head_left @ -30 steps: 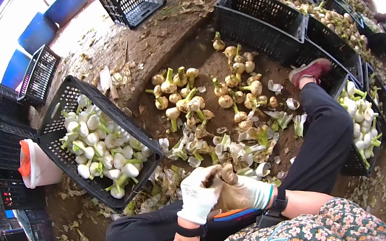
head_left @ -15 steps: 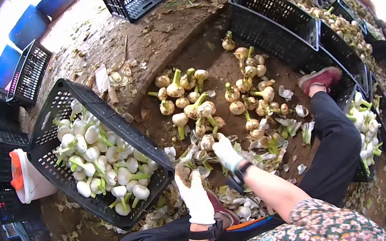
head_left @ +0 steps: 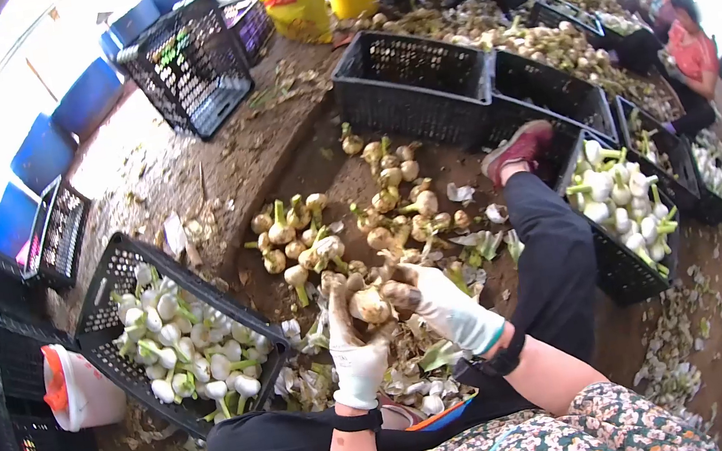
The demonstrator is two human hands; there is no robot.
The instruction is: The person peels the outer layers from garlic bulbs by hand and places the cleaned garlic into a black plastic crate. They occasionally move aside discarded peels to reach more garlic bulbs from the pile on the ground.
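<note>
Since half a second ago the right hand (head_left: 443, 306) has drawn back from the heap (head_left: 334, 229) of unpeeled bulbs and met the left hand (head_left: 357, 352). Both white-gloved hands now hold one muddy bulb (head_left: 370, 304) just to the right of the black crate (head_left: 101, 297) of cleaned white bulbs (head_left: 183, 345). The left hand's fingers curl around the muddy bulb from beneath and the right hand's fingertips pinch its side, while the heap lies on the dirt right of the crate, beyond the hands, with peelings (head_left: 421, 375) nearer the person.

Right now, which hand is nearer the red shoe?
Right. The right hand is below-left of the red shoe; the left hand lies farther left, past the bulb.
</note>
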